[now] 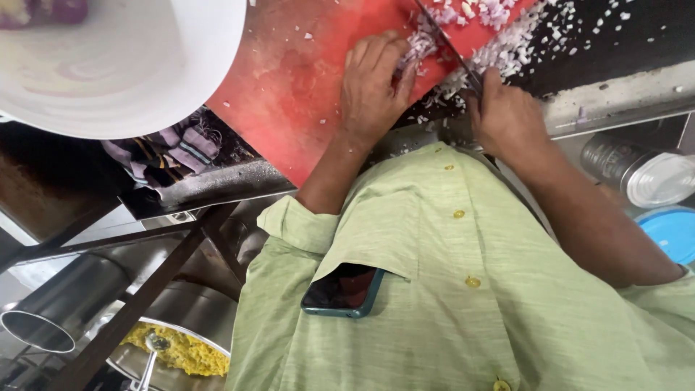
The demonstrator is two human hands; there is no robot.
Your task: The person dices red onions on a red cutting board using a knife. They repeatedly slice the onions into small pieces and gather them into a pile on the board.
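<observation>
With the left hand point(373, 83) curled flat on the chopped onion pile point(427, 43) right beside the knife point(449, 45) that the right hand point(507, 116) has clamped by the handle, I'd say a slip nicks those fingertips. Bits already spill off the red cutting board point(289, 94), and the big white bowl point(123, 65) crowds its edge, striped cloth point(170, 148) below.

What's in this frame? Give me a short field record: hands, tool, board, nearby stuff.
left hand: left hand pressed on a small pile of chopped onion
right hand: right hand gripping the knife by its handle
knife: blade angled down across the onion beside the left fingers
board: red cutting board, onion bits scattered over it and the dark counter
left of board: white bowl, striped cloth
below counter: pot with yellow food and a spoon
shirt pocket: phone
</observation>
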